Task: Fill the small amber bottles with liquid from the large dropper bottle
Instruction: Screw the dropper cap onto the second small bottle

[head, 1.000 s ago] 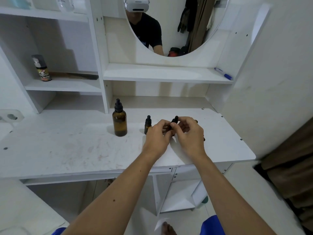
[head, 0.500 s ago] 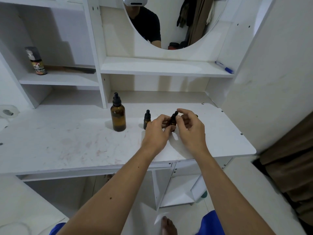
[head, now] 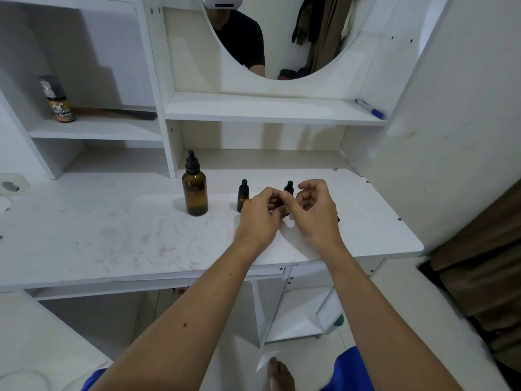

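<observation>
The large amber dropper bottle (head: 194, 192) stands upright on the white desk (head: 112, 227) with its black dropper cap on. A small amber bottle (head: 243, 195) with a black cap stands just right of it, free of my hands. My left hand (head: 260, 215) grips the body of a second small amber bottle (head: 288, 188), of which mostly the black cap shows. My right hand (head: 315, 210) is beside that cap with curled fingers, slightly apart from it. A further dark item peeks out at my right hand's far edge (head: 337, 218).
A labelled spray can (head: 57, 100) and a dark flat object (head: 132, 114) sit on the left shelf. A blue marker (head: 370, 109) lies on the middle shelf under the oval mirror (head: 282, 35). The desk's right edge meets a wall; a brown curtain hangs lower right.
My right fingers have come off the small bottle's cap and spread a little. The left hand keeps holding the bottle. The camera has tilted slightly downward.
</observation>
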The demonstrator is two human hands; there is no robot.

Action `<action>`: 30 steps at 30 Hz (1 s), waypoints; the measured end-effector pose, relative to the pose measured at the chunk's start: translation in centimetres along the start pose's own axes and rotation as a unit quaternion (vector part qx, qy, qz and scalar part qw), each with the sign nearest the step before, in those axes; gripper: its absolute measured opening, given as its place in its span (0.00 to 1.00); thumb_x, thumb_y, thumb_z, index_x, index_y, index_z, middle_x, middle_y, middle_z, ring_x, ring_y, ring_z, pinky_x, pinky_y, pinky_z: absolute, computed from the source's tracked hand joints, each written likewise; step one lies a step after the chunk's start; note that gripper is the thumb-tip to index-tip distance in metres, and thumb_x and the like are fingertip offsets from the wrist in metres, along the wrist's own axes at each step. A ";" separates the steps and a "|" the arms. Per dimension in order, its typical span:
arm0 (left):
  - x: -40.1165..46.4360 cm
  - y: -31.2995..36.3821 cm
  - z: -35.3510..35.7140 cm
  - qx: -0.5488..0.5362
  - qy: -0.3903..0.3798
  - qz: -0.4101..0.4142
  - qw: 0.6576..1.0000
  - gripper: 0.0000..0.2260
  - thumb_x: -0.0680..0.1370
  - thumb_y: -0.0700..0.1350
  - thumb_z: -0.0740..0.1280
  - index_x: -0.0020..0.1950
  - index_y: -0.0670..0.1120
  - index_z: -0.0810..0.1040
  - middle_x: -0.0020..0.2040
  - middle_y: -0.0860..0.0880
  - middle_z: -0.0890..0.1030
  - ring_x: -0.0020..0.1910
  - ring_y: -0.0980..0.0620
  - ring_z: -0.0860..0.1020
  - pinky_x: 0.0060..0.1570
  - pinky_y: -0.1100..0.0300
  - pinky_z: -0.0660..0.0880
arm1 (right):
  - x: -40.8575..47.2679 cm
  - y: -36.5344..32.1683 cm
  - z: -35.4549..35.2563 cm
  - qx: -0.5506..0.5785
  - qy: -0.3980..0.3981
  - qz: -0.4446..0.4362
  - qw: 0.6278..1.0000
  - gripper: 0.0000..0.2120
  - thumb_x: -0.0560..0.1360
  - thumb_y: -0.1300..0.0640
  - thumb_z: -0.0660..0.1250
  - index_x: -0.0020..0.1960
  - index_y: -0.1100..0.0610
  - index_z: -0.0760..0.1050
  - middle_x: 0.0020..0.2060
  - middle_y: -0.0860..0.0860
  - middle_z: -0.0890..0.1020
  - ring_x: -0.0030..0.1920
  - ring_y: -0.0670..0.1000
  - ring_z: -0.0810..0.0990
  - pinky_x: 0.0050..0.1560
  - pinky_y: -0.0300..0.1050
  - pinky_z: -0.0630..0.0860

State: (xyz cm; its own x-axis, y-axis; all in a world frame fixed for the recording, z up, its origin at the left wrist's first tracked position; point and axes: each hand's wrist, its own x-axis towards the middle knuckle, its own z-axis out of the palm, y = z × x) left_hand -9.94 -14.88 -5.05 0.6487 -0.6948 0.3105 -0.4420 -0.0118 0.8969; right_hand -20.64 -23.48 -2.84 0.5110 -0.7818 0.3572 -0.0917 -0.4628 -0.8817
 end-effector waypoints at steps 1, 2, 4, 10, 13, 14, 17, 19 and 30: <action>0.0 0.0 0.0 -0.001 0.000 -0.001 1.000 0.08 0.80 0.38 0.71 0.57 0.47 0.82 0.49 0.55 0.86 0.52 0.60 0.84 0.59 0.54 0.81 | 0.0 0.0 -0.1 0.004 0.003 0.001 1.000 0.13 0.80 0.52 0.74 0.61 0.53 0.76 0.38 0.52 0.81 0.37 0.42 0.78 0.41 0.29 0.73; 0.0 0.0 0.0 -0.003 -0.002 -0.002 1.000 0.08 0.80 0.38 0.71 0.58 0.46 0.82 0.49 0.55 0.86 0.52 0.60 0.84 0.59 0.55 0.81 | 0.1 0.0 -0.1 0.007 0.000 -0.006 1.000 0.11 0.81 0.54 0.72 0.62 0.52 0.77 0.39 0.52 0.81 0.36 0.40 0.78 0.41 0.29 0.72; 0.0 0.1 0.0 -0.004 -0.004 -0.003 1.000 0.09 0.80 0.37 0.71 0.58 0.46 0.81 0.50 0.54 0.86 0.53 0.59 0.84 0.60 0.55 0.81 | 0.0 0.1 -0.2 -0.001 -0.012 -0.022 1.000 0.09 0.82 0.56 0.70 0.62 0.53 0.80 0.39 0.53 0.82 0.36 0.39 0.78 0.41 0.28 0.72; -0.1 0.1 0.0 -0.004 0.000 0.000 1.000 0.09 0.80 0.38 0.71 0.59 0.46 0.82 0.49 0.55 0.86 0.52 0.61 0.84 0.59 0.56 0.81 | 0.2 0.3 -0.2 0.020 -0.009 -0.008 1.000 0.10 0.82 0.56 0.70 0.63 0.52 0.78 0.42 0.48 0.81 0.38 0.38 0.79 0.43 0.29 0.73; -0.1 0.2 -0.1 0.000 -0.001 0.003 1.000 0.09 0.80 0.38 0.71 0.59 0.46 0.82 0.50 0.54 0.86 0.52 0.61 0.83 0.60 0.57 0.81 | 0.2 0.4 -0.2 0.003 -0.019 -0.017 1.000 0.07 0.82 0.57 0.70 0.60 0.51 0.80 0.46 0.50 0.83 0.41 0.39 0.80 0.43 0.27 0.73; -0.1 0.2 -0.1 -0.002 -0.001 0.004 1.000 0.09 0.80 0.38 0.71 0.59 0.46 0.81 0.50 0.54 0.86 0.53 0.60 0.84 0.60 0.56 0.81 | 0.1 0.3 -0.2 0.007 -0.014 -0.008 1.000 0.07 0.81 0.56 0.72 0.59 0.53 0.80 0.46 0.51 0.83 0.41 0.41 0.79 0.42 0.27 0.73; -0.1 0.2 -0.1 -0.006 -0.001 0.002 1.000 0.09 0.80 0.38 0.71 0.59 0.46 0.82 0.50 0.54 0.86 0.53 0.60 0.84 0.60 0.56 0.81 | 0.2 0.4 -0.2 0.014 -0.006 -0.007 1.000 0.11 0.81 0.56 0.72 0.63 0.53 0.79 0.45 0.51 0.80 0.39 0.40 0.78 0.42 0.28 0.73; -0.2 0.2 -0.1 -0.004 -0.002 0.002 1.000 0.09 0.80 0.38 0.71 0.60 0.46 0.82 0.51 0.54 0.86 0.53 0.60 0.83 0.60 0.56 0.81 | 0.3 0.5 -0.2 -0.002 -0.016 -0.025 1.000 0.10 0.83 0.57 0.70 0.64 0.53 0.81 0.49 0.51 0.81 0.41 0.39 0.78 0.43 0.27 0.72; -0.2 0.1 -0.1 -0.007 -0.001 0.008 1.000 0.08 0.80 0.38 0.71 0.58 0.46 0.81 0.50 0.54 0.86 0.53 0.60 0.84 0.59 0.56 0.81 | 0.1 0.2 -0.3 0.017 -0.015 0.001 1.000 0.12 0.79 0.54 0.75 0.60 0.52 0.77 0.46 0.52 0.82 0.40 0.44 0.79 0.42 0.29 0.73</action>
State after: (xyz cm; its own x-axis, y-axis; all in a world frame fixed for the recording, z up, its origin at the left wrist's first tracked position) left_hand -10.05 -14.72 -5.00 0.6407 -0.6958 0.3245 -0.4443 0.0087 0.8958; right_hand -20.87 -23.75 -2.87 0.5367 -0.7698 0.3456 -0.0640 -0.4456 -0.8930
